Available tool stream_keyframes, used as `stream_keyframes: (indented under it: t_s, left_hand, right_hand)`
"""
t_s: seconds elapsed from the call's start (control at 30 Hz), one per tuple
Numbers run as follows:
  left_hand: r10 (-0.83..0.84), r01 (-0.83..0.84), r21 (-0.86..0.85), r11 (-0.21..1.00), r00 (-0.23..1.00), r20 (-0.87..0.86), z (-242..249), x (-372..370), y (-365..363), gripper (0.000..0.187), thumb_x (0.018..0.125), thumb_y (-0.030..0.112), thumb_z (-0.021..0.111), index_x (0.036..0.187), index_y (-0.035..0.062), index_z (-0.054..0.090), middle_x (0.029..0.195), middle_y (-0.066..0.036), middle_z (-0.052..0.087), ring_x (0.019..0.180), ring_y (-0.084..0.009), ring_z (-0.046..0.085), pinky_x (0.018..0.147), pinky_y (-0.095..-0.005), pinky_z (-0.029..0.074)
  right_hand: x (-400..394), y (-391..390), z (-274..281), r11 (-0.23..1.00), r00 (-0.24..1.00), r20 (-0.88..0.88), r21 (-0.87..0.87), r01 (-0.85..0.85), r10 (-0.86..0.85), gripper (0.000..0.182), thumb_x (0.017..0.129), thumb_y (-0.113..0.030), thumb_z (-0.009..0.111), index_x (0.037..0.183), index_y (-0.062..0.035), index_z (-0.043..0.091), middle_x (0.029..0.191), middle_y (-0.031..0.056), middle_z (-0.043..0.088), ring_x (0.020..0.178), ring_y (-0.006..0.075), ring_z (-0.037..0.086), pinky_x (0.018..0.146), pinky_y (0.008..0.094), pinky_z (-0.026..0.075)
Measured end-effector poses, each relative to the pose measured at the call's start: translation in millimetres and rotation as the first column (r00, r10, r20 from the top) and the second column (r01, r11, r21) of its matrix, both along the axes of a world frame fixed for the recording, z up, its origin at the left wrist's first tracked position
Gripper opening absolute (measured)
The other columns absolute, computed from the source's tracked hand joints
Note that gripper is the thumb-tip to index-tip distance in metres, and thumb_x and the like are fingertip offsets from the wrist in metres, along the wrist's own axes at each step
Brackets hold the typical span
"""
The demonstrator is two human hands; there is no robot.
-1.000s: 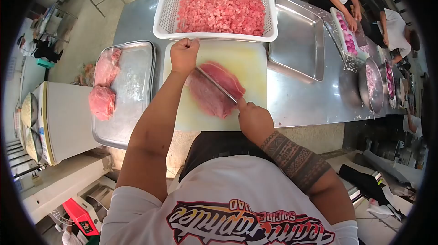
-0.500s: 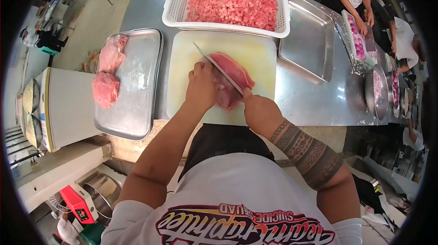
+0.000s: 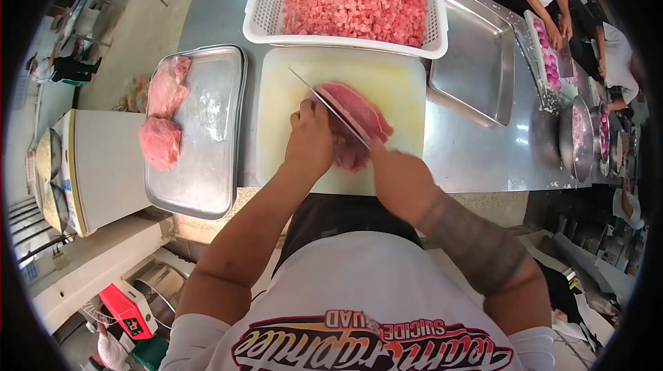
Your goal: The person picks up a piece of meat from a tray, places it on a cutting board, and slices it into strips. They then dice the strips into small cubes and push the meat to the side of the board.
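Note:
A piece of raw meat (image 3: 369, 112) lies on the pale yellow-white cutting board (image 3: 280, 77). My right hand (image 3: 402, 181) is closed round the handle of a knife (image 3: 343, 114). The blade runs diagonally across the meat, its tip past the far left side of the piece. My left hand (image 3: 309, 137) presses on the meat's left part, fingers curled close to the blade. The knuckles hide some of the meat, and the knife handle is mostly covered by my right hand.
Beyond the board stands a white perforated basket (image 3: 345, 41) of diced meat (image 3: 356, 5). On the left, a metal tray (image 3: 200, 170) holds two pieces of raw meat (image 3: 162, 143). A steel pan (image 3: 476, 60) sits right. Farther right, a co-worker's hands (image 3: 558, 32) are beside purple onions (image 3: 545, 53).
My right hand and the knife have shifted slightly, and the blade now stands more edge-on to the view. The right forearm is blurred by motion. My left hand stays on the meat.

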State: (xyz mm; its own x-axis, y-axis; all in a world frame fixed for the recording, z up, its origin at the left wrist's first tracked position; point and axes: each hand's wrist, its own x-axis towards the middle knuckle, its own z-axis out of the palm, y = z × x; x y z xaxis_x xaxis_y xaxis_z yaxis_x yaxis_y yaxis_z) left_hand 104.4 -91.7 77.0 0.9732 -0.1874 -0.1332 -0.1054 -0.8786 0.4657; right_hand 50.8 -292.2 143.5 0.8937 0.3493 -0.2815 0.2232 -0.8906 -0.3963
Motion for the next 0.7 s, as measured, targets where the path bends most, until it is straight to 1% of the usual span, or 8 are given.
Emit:
stream_keyframes:
  t_s: [0.13, 0.2, 0.33, 0.4, 0.5, 0.53, 0.63, 0.7]
  left_hand:
    - [-0.053, 0.053, -0.012, 0.998, 0.998, 0.036, -3, 0, 3, 0.076, 0.082, 0.017, 0.088, 0.141, -0.0057, 0.047, 0.147, -0.03, 0.044, 0.127, -0.0533, 0.052, 0.107, -0.058, 0.048]
    - [-0.108, 0.107, 0.017, 0.994, 0.992, 0.071, -3, -1, 5, 0.075, 0.081, 0.018, 0.089, 0.141, -0.004, 0.049, 0.149, -0.028, 0.044, 0.129, -0.0535, 0.051, 0.107, -0.058, 0.048]
    - [-0.018, 0.028, -0.148, 0.989, 0.998, 0.067, -3, 1, 16, 0.07, 0.082, 0.017, 0.088, 0.14, 0.0011, 0.053, 0.142, -0.024, 0.052, 0.128, -0.0463, 0.054, 0.106, -0.0538, 0.049]
    - [-0.035, 0.081, -0.279, 0.957, 0.985, 0.168, -24, 1, 39, 0.066, 0.083, 0.018, 0.087, 0.138, 0.0026, 0.055, 0.137, -0.022, 0.055, 0.125, -0.0402, 0.057, 0.102, -0.05, 0.052]
    - [0.218, -0.169, -0.415, 0.894, 0.973, 0.073, -24, -6, 67, 0.062, 0.084, 0.012, 0.086, 0.138, 0.0035, 0.056, 0.135, -0.022, 0.058, 0.122, -0.0385, 0.06, 0.095, -0.0455, 0.056]
    - [0.29, -0.227, -0.357, 0.906, 0.948, 0.132, -24, -7, 76, 0.048, 0.084, 0.007, 0.083, 0.129, 0.0037, 0.064, 0.126, -0.02, 0.064, 0.112, -0.0364, 0.066, 0.088, -0.0425, 0.058]
    - [0.331, -0.273, -0.337, 0.901, 0.935, 0.126, -32, -10, 98, 0.031, 0.085, 0.006, 0.081, 0.114, 0.0032, 0.072, 0.111, -0.017, 0.07, 0.097, -0.0343, 0.071, 0.084, -0.0421, 0.059]
    - [0.322, -0.272, -0.378, 0.885, 0.944, 0.074, -39, -10, 101, 0.014, 0.091, 0.009, 0.078, 0.105, 0.005, 0.076, 0.104, -0.013, 0.074, 0.094, -0.0272, 0.074, 0.082, -0.0387, 0.06]
  right_hand:
    - [-45, -30, -2, 0.98, 0.989, -0.137, -0.197, 0.033, -0.06, 0.014, 0.096, -0.008, 0.055, 0.109, -0.0021, 0.054, 0.078, 0.0196, 0.069, 0.072, 0.0389, 0.072, 0.065, 0.0503, 0.059]
    - [-31, -18, -31, 0.993, 0.995, -0.071, -0.097, 0.067, -0.073, 0.015, 0.096, -0.008, 0.056, 0.109, -0.0014, 0.054, 0.08, 0.0214, 0.069, 0.074, 0.0409, 0.072, 0.067, 0.0517, 0.058]
    - [13, -26, -67, 0.994, 0.997, 0.02, 0.081, 0.073, -0.074, 0.018, 0.094, -0.01, 0.059, 0.108, -0.0006, 0.053, 0.082, 0.0247, 0.07, 0.078, 0.0457, 0.071, 0.073, 0.0552, 0.057]
    - [9, -48, -60, 0.988, 0.993, -0.068, 0.117, 0.106, -0.098, 0.02, 0.093, -0.012, 0.06, 0.108, -0.0008, 0.053, 0.083, 0.0256, 0.07, 0.079, 0.0474, 0.07, 0.074, 0.0565, 0.055]
    - [-17, -69, -41, 0.988, 0.975, -0.164, 0.022, 0.153, -0.148, 0.023, 0.09, -0.012, 0.063, 0.108, -0.0015, 0.053, 0.084, 0.0267, 0.07, 0.082, 0.0476, 0.07, 0.074, 0.0575, 0.055]
    - [-28, -69, -38, 0.986, 0.97, -0.179, 0.002, 0.166, -0.163, 0.024, 0.09, -0.012, 0.063, 0.109, -0.0013, 0.053, 0.085, 0.0269, 0.07, 0.083, 0.0476, 0.07, 0.074, 0.0579, 0.055]
    - [-52, -67, -32, 0.976, 0.955, -0.201, -0.044, 0.215, -0.22, 0.026, 0.09, -0.011, 0.064, 0.111, -0.0008, 0.054, 0.086, 0.0273, 0.07, 0.083, 0.0478, 0.069, 0.074, 0.0589, 0.054]
    - [-57, -62, -32, 0.968, 0.948, -0.195, -0.055, 0.245, -0.251, 0.027, 0.091, -0.01, 0.064, 0.114, -0.0004, 0.054, 0.087, 0.0274, 0.07, 0.083, 0.0481, 0.069, 0.074, 0.0594, 0.054]
